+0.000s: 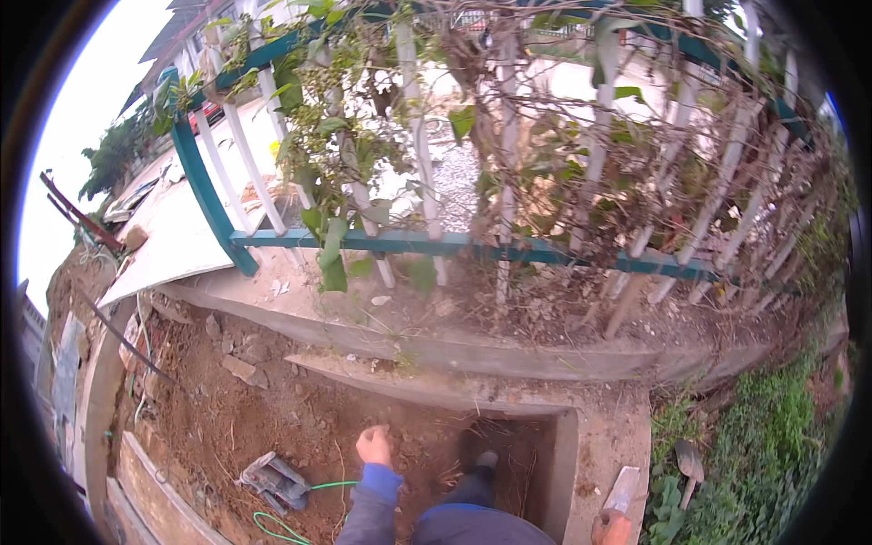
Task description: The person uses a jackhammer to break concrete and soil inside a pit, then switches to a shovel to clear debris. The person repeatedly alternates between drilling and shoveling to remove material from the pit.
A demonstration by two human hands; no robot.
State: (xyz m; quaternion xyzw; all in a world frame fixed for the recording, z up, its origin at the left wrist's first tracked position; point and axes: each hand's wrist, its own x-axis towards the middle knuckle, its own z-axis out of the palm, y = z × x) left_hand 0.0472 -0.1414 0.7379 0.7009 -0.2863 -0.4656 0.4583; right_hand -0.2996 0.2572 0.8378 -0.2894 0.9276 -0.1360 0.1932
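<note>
My left hand (pixel 374 445) is raised over the dug soil, its fingers curled closed. Whatever they may hold is hidden. At the lower right, my right hand (pixel 611 529) grips a trowel (pixel 623 490) with a flat metal blade. The blade points away from me, over the top of a concrete wall (pixel 590 454). Left of my left forearm, a grey dirt-covered object (pixel 275 481) of unclear kind lies on the soil. A thin green cord (pixel 334 485) runs beside it. My foot (pixel 488 459) is down in the walled pit.
A white and teal fence (pixel 391 241) tangled with vines stands on a concrete ledge (pixel 454 350) ahead. Stones (pixel 245 371) lie in the dirt at left, near a dark rod (pixel 127 338). A small spade (pixel 689 461) rests among green weeds (pixel 754 454) at right.
</note>
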